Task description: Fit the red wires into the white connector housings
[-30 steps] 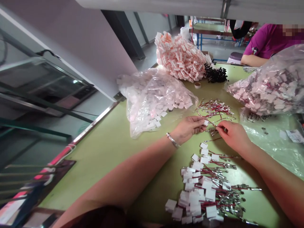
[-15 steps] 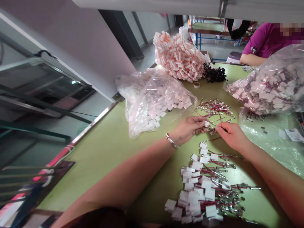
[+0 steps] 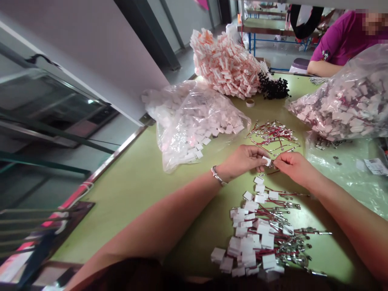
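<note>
Above the green table, a small white connector housing point(image 3: 266, 161) is pinched between the thumb and fingers of my left hand point(image 3: 246, 162). My right hand point(image 3: 291, 166) is closed in a pinch on a thin wire right beside the housing; its fingers cover most of it. Whether the wire's tip is inside the housing, I cannot tell. Just beyond my hands lies a loose heap of short red wires point(image 3: 273, 132) with metal terminals. Closer to me, many white housings with red wires point(image 3: 249, 244) are spread in an overlapping pile, their metal ends pointing right.
A clear bag of white housings point(image 3: 197, 125) lies to the left, and another full bag point(image 3: 348, 105) to the right. At the back are bundled pale pink-white parts point(image 3: 227, 66), black-tipped pieces point(image 3: 274, 87) and a tape roll point(image 3: 250, 103). Across the table sits a person in purple point(image 3: 333, 40).
My hands have come closer together, with the right pinch now right beside the white housing. The view has tilted slightly down; the piles look the same.
</note>
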The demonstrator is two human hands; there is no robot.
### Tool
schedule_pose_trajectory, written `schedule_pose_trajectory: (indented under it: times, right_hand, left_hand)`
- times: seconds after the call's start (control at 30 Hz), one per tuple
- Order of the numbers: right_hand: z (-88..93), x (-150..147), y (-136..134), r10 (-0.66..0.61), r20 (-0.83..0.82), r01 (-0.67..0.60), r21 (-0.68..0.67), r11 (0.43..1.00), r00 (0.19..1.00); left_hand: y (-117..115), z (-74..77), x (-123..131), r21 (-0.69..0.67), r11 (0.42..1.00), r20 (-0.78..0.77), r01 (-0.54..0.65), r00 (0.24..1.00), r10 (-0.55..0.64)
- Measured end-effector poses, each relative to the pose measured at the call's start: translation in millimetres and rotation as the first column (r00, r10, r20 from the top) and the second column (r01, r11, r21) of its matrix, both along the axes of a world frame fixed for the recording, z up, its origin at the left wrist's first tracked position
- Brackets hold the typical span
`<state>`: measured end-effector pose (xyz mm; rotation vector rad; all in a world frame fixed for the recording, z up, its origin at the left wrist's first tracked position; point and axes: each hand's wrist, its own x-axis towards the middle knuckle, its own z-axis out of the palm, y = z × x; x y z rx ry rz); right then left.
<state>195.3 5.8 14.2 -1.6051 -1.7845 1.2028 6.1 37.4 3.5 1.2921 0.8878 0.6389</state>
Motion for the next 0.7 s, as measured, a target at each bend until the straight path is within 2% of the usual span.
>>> schedule_pose_trajectory:
  times: [0.13,0.2,0.27,0.3,0.33,0.37,0.4,0.43,0.47,0.5,0.53,0.57,0.63,0.7]
  right_hand:
    - [3.4,-1,-3,0.042,0.064,-0.045,0.048,0.998,0.997]
    - [4.3,0,-6,0.056,0.078,-0.060,0.051,0.997,0.995]
    - [5.7,3,-9,0.129,0.044,-0.129,-0.016,0.992,0.991]
    - [6.9,4,-11,0.196,0.007,-0.195,-0.074,0.978,0.981]
    - [8.6,6,-14,0.282,-0.029,-0.283,-0.134,0.950,0.959]
    - [10.5,7,-15,0.371,-0.053,-0.374,-0.179,0.910,0.927]
    - [12.3,8,-17,0.447,-0.049,-0.448,-0.194,0.873,0.893]
    - [13.7,8,-17,0.495,-0.008,-0.488,-0.175,0.855,0.869]
    - [14.3,9,-17,0.505,0.066,-0.496,-0.120,0.860,0.860]
    - [13.7,10,-15,0.482,0.161,-0.482,-0.039,0.875,0.861]
    - [11.6,10,-12,0.433,0.263,-0.461,0.053,0.886,0.862]
    - [8.1,11,-9,0.375,0.359,-0.445,0.137,0.885,0.855]
    - [-1.8,12,-4,0.289,0.513,-0.453,0.229,0.861,0.808]
    - [-12.3,12,-1,0.244,0.612,-0.475,0.245,0.845,0.752]
  left_hand:
    - [-6,-0.3,2,-0.017,0.999,-0.051,0.050,0.997,-0.051]
    - [-6,6.8,0,0.007,0.993,-0.101,0.120,0.988,-0.118]
    - [-1,20.6,-8,0.120,0.962,-0.229,0.246,0.949,-0.215]
    - [3,28.8,-15,0.214,0.930,-0.341,0.299,0.915,-0.216]
    - [8,36.8,-25,0.322,0.889,-0.466,0.327,0.872,-0.152]
    - [13,43.5,-36,0.440,0.841,-0.578,0.315,0.816,-0.003]
    - [18,48.0,-49,0.536,0.800,-0.668,0.269,0.715,0.208]
    - [22,50.0,-62,0.587,0.768,-0.733,0.256,0.570,0.370]
    - [25,49.2,-76,0.597,0.752,-0.781,0.280,0.420,0.463]
    - [26,46.0,-88,0.549,0.772,-0.833,0.320,0.290,0.472]
    - [26,40.9,-100,0.484,0.802,-0.875,0.351,0.197,0.442]
    - [24,34.6,-109,0.436,0.821,-0.899,0.368,0.144,0.413]
    - [18,21.5,-122,0.396,0.839,-0.916,0.374,0.102,0.387]
    - [10,10.9,-127,0.427,0.832,-0.903,0.354,0.112,0.415]
